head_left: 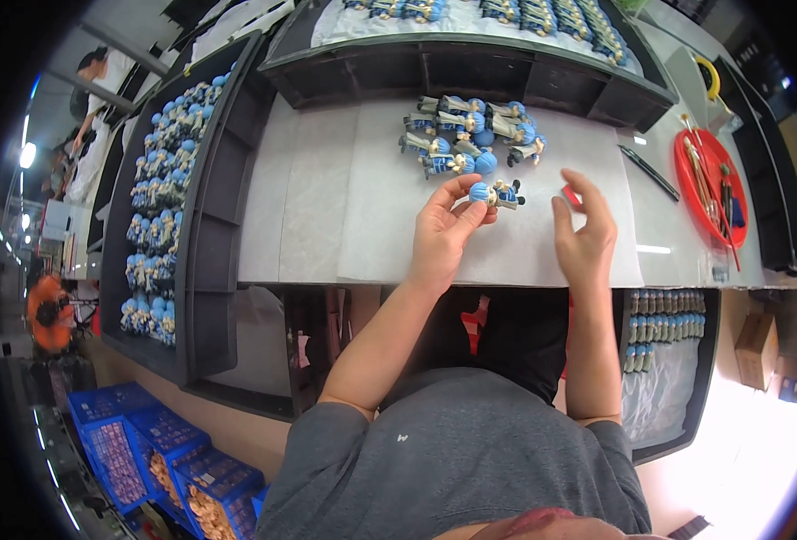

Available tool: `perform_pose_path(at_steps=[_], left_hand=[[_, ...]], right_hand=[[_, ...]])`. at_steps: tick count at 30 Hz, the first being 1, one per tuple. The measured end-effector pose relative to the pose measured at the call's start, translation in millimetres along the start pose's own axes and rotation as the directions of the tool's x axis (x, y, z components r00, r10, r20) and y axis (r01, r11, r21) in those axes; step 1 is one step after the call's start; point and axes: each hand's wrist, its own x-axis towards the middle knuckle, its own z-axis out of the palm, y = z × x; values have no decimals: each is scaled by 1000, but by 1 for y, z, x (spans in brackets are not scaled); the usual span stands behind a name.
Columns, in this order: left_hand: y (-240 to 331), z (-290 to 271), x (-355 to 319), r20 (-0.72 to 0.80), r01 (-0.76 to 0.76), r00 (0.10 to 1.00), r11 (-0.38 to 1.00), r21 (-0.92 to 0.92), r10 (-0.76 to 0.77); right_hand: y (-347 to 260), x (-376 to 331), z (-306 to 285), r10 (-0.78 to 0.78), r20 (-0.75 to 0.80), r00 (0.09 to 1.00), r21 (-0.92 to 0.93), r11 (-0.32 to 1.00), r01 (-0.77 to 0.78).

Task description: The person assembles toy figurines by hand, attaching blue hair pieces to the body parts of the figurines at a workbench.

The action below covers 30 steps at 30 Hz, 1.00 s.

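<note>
My left hand (448, 229) pinches a small figurine (482, 193) by its blue-haired head. The figurine lies sideways, its dark feet pointing right. To its right, my right hand (588, 225) hovers over the white sheet, slightly blurred, thumb and fingers apart. A small red piece (572, 196) shows between that thumb and the fingers; whether it touches them I cannot make out. Just beyond my left hand lies a loose pile of similar blue-haired figurines (460, 121) on the white work sheet (371, 207).
A black tray (470, 72) of figurines borders the far side; another tray (209, 234) stands at left. At right are a black pen (649, 171) and a red dish (687, 184) of brushes. A lower tray (664, 396) holds more figurines. Blue crates (169, 432) stand lower left. A person (101, 76) works far left.
</note>
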Motion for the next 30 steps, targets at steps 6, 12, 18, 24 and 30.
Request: perform_pose_path(at_steps=[6,12,18,24,30], left_hand=[[-13,9,2,35,135,991,987,-90,-132],[-14,8,4,18,120,993,986,-118,-119],[-19,5,5,72,94,993,995,25,-96],[-23,5,5,53,87,995,994,65,-90],[-22,9,4,-3,104,995,990,93,-104]], right_hand=[[41,4,-13,153,111,982,-300,947,-114],[24,-7,-10,328,80,941,88,938,-334],[5,-14,4,441,243,864,518,694,-500],[4,-15,19,462,304,833,593,593,-545],[-8,-12,34,407,223,886,607,653,-453]])
